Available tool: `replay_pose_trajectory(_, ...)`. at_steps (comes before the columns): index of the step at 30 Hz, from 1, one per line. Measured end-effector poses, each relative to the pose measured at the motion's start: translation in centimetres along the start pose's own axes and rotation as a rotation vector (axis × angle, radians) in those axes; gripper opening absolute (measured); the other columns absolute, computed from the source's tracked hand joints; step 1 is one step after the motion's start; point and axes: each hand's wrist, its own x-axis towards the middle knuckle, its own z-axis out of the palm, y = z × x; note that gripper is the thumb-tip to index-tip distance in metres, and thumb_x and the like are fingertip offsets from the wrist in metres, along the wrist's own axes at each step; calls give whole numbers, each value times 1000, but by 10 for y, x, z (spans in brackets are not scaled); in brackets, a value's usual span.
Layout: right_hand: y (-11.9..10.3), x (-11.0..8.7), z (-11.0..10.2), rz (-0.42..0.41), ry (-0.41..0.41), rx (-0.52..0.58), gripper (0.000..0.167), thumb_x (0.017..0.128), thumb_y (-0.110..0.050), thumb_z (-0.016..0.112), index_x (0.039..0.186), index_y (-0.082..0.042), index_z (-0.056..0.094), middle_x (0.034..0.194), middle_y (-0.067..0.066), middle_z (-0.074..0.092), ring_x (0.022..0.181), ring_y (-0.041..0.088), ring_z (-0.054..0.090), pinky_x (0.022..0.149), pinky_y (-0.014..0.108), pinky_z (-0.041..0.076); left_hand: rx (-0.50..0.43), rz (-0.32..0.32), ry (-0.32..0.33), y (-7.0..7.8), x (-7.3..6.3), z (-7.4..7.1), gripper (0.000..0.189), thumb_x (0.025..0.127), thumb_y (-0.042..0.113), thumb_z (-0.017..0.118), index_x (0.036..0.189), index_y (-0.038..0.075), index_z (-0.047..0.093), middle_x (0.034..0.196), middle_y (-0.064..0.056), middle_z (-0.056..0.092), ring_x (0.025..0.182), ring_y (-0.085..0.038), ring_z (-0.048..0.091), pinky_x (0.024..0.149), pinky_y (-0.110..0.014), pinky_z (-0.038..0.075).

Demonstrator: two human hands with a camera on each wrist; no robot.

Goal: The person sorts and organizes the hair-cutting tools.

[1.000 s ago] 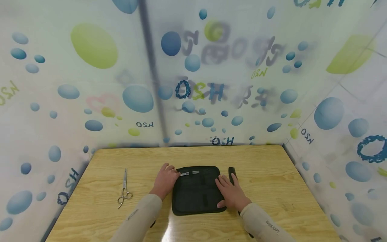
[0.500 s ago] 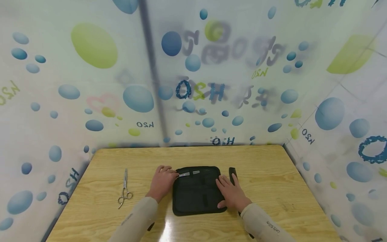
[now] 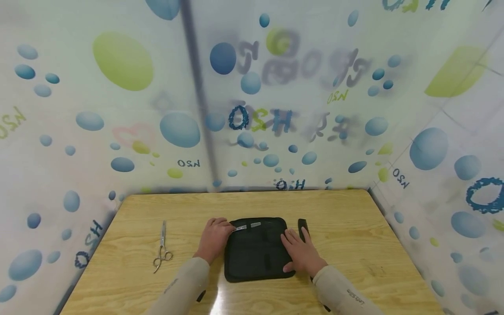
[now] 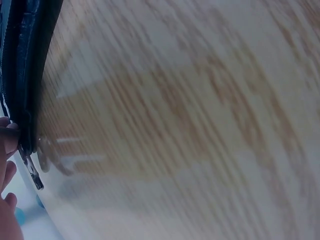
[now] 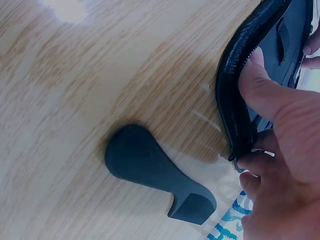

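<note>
- Black case (image 3: pixel 256 258) lies on the wooden table (image 3: pixel 354 232) between the two hands; from where I sit its inside faces up, with its left rim at the left hand and its right rim under the right.
- Left hand (image 3: pixel 214 240): I see it at the far left part of the case, fingers bent in and pinching the left end of a silver tool (image 3: pixel 241 228). How firm that hold is, I cannot tell.
- Silver tool: slim and shiny, it runs from the left fingers toward the right hand — a dark band crosses it midway.
- Right hand (image 3: pixel 302 254): fingers spread and nearly straight, it rests over the case's right side, pressing rather than gripping. My right wrist view shows the thumb inside the rim, past the zip (image 5: pixel 238 82).
- Scissors (image 3: pixel 162 241): well apart from the left hand, on its left, ring handles toward the person and blades pointing away.
- Black flat tool (image 5: pixel 150 165): on the table just outside the right hand, partly hidden by it in my head view; one end is rounded, the other notched.
- Metal-looking piece (image 4: pixel 34 172): it pokes past the case corner beside the left fingers — too blurred for me to name.
- Pale sleeves (image 3: pixel 183 284) cover both forearms.
</note>
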Motion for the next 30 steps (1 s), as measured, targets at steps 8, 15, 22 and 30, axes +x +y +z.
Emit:
replay_pose_trajectory(8, -3, 0, -1, 4, -2, -9, 94, 75, -56, 73, 149, -8, 40, 157, 12, 35, 148, 28, 29, 121, 59, 10, 43, 21, -5, 5, 2, 0, 22, 89, 7, 66, 95, 24, 79, 96, 7, 75, 105, -18, 64, 97, -44, 47)
replay_pose_trajectory(15, -4, 1, -1, 4, -2, -9, 94, 75, -55, 73, 149, -8, 39, 157, 12, 35, 148, 28, 29, 121, 58, 10, 78, 26, -28, 9, 4, 3, 22, 90, 9, 65, 98, 23, 79, 99, 7, 75, 107, -17, 63, 98, -43, 47)
replay_pose_trajectory(22, -4, 1, -1, 13, -6, -5, 94, 75, -55, 74, 149, -8, 40, 157, 12, 35, 148, 28, 29, 121, 58, 10, 63, 19, 24, 6, 0, 4, 20, 88, 21, 71, 108, 20, 74, 106, 3, 74, 109, -19, 64, 96, -45, 48)
replay_pose_trajectory(30, -3, 2, -3, 23, -8, -18, 94, 75, -55, 74, 149, -8, 40, 157, 12, 35, 148, 28, 29, 121, 58, 10, 41, -90, 23, -3, -9, 0, 35, 86, 37, 73, 113, 16, 71, 109, -2, 73, 111, -24, 62, 97, -47, 47)
